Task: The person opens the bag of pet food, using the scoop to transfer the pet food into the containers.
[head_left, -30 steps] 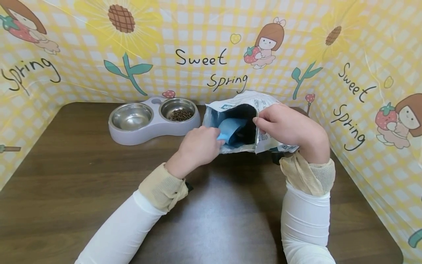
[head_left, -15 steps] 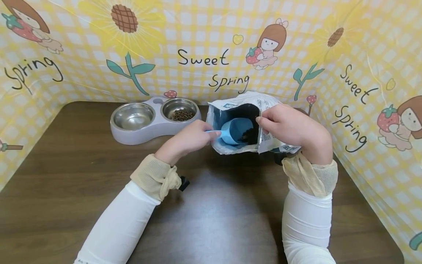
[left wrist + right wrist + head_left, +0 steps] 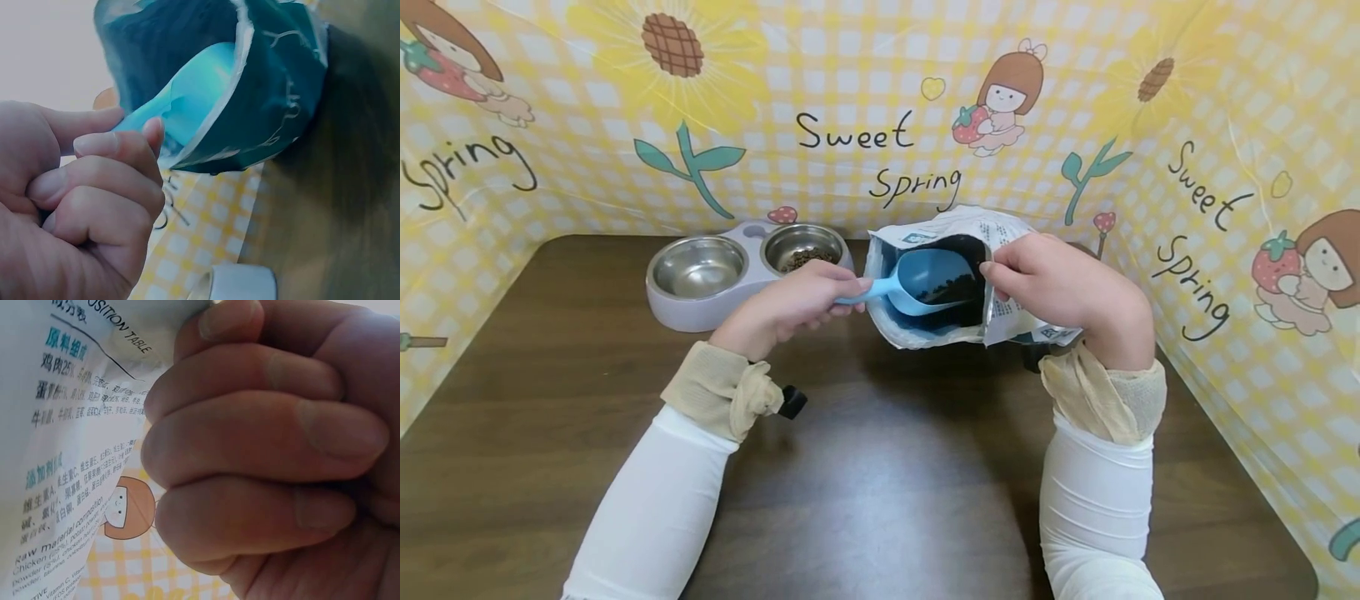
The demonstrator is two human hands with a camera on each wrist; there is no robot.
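Note:
My left hand (image 3: 801,302) grips the handle of a light blue scoop (image 3: 934,279), pinched between thumb and fingers. Dark brown kibble lies in the scoop's bowl, which sits inside the mouth of a white pet food bag (image 3: 887,329). In the left wrist view the scoop (image 3: 200,87) reaches past the bag's rim, its front end hidden inside. At the right edge of the opening, my right hand (image 3: 1052,283) pinches the bag's edge and holds the mouth wide. The right wrist view has the curled fingers of that hand (image 3: 262,437) beside the bag's printed side (image 3: 75,456).
Left of the bag stands a pale lilac double feeder (image 3: 681,315). Its left steel bowl (image 3: 700,267) is bare inside; the right bowl (image 3: 775,246) has some kibble (image 3: 811,258). A yellow checked cloth (image 3: 850,67) walls the back and sides of the brown table (image 3: 880,500).
My left hand has drawn back to the left and turned with the scoop, whose bowl now faces up with kibble in it. My right hand has stayed on the bag's edge.

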